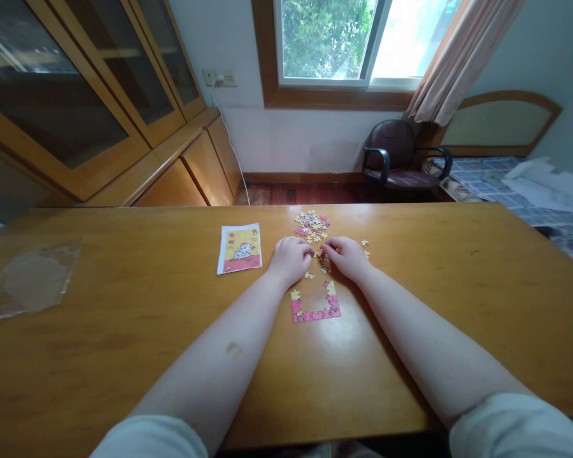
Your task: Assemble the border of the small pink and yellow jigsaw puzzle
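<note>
My left hand (290,259) rests with curled fingers at the near left side of a heap of loose jigsaw pieces (312,224). Opposite it, my right hand (346,256) pinches at a small jigsaw piece (323,257) between the two hands. What the left fingertips hold, if anything, is too small to make out. Nearer to me lies a partly joined puzzle border (316,315), pink along the bottom with yellow at its upper ends. A few loose pieces lie between it and my hands. The reference picture (241,249), a white animal on yellow and pink, lies left of my left hand.
All this lies on a wooden table (172,356). A clear plastic bag (31,280) is at the far left. Two or so stray pieces (365,243) sit right of my right hand. Beyond the table are a cabinet (167,172), an armchair (398,156) and a bed (487,181).
</note>
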Tool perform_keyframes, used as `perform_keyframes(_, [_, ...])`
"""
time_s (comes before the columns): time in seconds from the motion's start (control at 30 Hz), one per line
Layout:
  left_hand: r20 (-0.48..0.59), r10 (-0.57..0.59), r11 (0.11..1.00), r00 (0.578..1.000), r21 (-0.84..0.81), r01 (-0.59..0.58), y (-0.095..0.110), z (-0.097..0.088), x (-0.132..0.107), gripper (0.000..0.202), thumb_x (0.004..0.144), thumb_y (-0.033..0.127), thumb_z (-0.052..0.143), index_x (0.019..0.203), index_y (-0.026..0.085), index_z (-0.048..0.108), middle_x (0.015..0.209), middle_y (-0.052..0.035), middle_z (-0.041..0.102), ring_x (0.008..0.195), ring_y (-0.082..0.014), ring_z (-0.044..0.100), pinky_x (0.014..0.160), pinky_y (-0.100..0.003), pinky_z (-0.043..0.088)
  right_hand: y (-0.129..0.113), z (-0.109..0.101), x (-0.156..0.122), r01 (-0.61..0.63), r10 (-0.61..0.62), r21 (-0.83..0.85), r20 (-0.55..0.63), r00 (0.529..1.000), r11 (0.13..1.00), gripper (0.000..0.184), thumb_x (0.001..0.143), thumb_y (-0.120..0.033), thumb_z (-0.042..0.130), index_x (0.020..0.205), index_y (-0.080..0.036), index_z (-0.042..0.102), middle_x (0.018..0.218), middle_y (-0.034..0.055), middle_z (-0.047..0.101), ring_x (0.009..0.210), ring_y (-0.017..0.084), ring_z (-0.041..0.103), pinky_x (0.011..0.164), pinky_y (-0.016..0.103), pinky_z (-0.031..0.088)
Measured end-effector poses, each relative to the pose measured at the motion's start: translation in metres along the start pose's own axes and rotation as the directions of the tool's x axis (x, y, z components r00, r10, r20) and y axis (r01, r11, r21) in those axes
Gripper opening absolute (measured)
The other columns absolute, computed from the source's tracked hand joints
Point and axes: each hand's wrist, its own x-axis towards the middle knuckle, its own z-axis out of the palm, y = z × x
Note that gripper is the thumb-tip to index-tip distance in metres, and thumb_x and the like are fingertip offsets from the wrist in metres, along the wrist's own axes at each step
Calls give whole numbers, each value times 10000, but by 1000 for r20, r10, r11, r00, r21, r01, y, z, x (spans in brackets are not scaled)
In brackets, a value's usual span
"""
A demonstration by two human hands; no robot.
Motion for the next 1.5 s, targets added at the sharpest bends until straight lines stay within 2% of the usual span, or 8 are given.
perform_keyframes(0.33, [12,-12,1000,1000,-2,12,0,-1,-1,246,815,214,505,843,258,746,955,-28,703,966,-224,585,932,-399,425,-3,-1,0,10,-10,-13,24,1000,1000,232,883,-291,528,731,-197,676,745,30,680,744,167,570,685,262,376])
perform_keyframes(0.57, [16,-18,1000,1000,-7,18,0,-1,0,251,818,209,501,850,260,745,962,-31,702,981,-227,584,944,-401,419,-2,-1,-1,22,-22,-17,-25,999,1000,214,878,-293,536,744,-200,676,758,33,673,746,167,569,680,261,384])
perform_keyframes(0.73, [19,-7,1000,1000,-5,7,0,-1,0,249,819,209,502,842,259,744,945,-29,702,964,-226,586,935,-403,423,-2,-1,0,37,-37,-5,27,999,999,209,882,-289,536,771,-199,688,761,35,678,757,168,569,689,260,382])
perform_keyframes(1.0, [27,-12,1000,1000,-7,12,0,0,0,245,814,215,503,838,253,744,951,-25,704,966,-227,587,925,-395,424,-3,-2,-1,27,-27,-6,42,999,1000,197,881,-281,541,787,-199,693,761,28,684,756,164,568,694,259,382])
perform_keyframes(1.23, [3,-30,999,1000,-11,30,1,-2,0,252,810,193,498,871,248,736,962,-26,703,976,-227,586,929,-392,424,-1,-1,-1,40,-41,-17,-22,999,999,218,883,-303,536,760,-202,684,757,35,671,750,169,568,682,263,384])
perform_keyframes(1.5, [16,-39,999,999,-2,39,1,-1,0,253,807,194,494,858,251,735,961,-29,703,978,-231,590,929,-396,430,-3,-1,-1,29,-28,-18,19,999,999,212,883,-301,535,780,-206,695,744,30,663,756,168,565,693,262,388])
